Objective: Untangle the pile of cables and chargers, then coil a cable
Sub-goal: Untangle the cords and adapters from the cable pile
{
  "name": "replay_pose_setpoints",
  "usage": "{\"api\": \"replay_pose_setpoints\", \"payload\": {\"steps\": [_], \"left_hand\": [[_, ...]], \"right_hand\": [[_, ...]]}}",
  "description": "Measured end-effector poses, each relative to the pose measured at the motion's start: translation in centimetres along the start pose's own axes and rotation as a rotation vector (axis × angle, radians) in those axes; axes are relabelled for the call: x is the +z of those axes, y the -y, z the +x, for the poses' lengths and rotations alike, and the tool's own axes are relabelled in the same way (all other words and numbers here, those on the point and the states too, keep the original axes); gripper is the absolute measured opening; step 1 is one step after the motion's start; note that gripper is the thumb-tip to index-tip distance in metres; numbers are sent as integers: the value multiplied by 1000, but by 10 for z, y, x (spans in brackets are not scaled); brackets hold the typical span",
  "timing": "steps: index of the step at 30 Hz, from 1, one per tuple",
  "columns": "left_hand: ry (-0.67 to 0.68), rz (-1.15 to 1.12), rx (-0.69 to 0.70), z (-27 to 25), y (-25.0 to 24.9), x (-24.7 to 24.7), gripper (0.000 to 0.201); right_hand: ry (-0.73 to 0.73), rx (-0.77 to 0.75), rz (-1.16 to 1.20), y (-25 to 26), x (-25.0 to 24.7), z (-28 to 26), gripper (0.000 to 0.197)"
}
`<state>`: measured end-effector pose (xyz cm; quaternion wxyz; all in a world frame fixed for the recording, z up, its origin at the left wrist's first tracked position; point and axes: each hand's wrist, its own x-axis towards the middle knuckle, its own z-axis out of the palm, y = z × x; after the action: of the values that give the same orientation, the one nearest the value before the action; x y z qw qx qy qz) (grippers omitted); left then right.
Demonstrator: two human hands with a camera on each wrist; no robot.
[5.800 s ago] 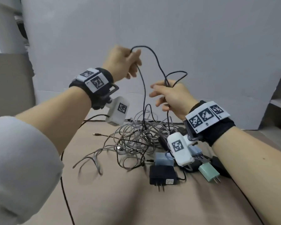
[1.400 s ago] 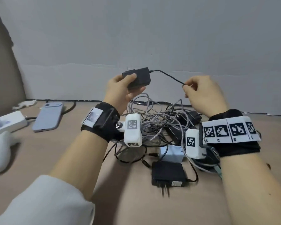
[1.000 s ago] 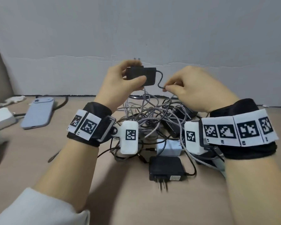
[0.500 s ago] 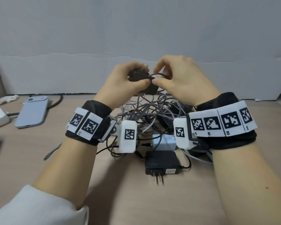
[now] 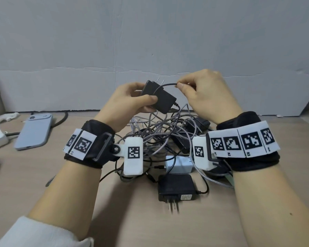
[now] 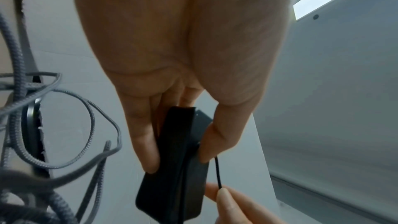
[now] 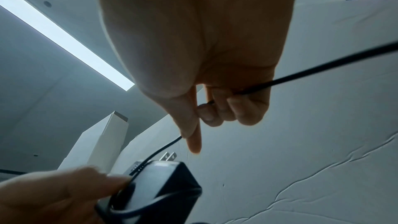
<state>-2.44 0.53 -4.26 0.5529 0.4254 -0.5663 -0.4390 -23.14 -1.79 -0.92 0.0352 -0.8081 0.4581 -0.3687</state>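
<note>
Left hand (image 5: 130,98) raised at centre frame, fingers (image 6: 146,144) and thumb clamped on the flat sides of a black power adapter (image 5: 159,98), prongs pointing up and away. Right hand (image 5: 207,97) just right of it, thumb and forefinger pinching the adapter's thin black cable (image 5: 166,85), other fingers (image 7: 247,108) curled (cable arcing over the adapter's top). Below, on the desk (image 5: 194,225), tangled pile of grey braided cables (image 5: 155,138), a white charger (image 5: 179,164) and a second black adapter (image 5: 176,187) at lower centre. Blue-grey phone (image 5: 34,133) lying flat at left
</note>
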Motion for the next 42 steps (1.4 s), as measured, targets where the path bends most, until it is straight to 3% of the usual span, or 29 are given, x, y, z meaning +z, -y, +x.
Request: {"api": "replay_pose_setpoints", "payload": {"steps": [10, 14, 23, 26, 31, 36, 39, 42], "left_hand": [[192, -65, -88, -9, -3, -1, 32], [214, -156, -51, -10, -4, -2, 26], [283, -187, -45, -10, -1, 5, 51], [253, -263, -29, -8, 0, 3, 57], [76, -435, 33, -1, -5, 8, 32], [-117, -573, 49, 3, -4, 8, 18], [-208, -490, 47, 4, -1, 11, 15], [-283, -229, 92, 4, 5, 15, 21]], "right_hand": [[-119, 52, 59, -5, -1, 1, 15], [-38, 93, 84, -11, 2, 2, 18], [119, 111, 124, -9, 7, -1, 24], [199, 82, 97, -6, 7, -2, 26], [424, 127, 13, 4, 13, -6, 37], [521, 88, -96, 16, 19, -11, 39], [527, 44, -107, 26, 19, -14, 34], [542, 3, -107, 34, 17, -17, 31]]}}
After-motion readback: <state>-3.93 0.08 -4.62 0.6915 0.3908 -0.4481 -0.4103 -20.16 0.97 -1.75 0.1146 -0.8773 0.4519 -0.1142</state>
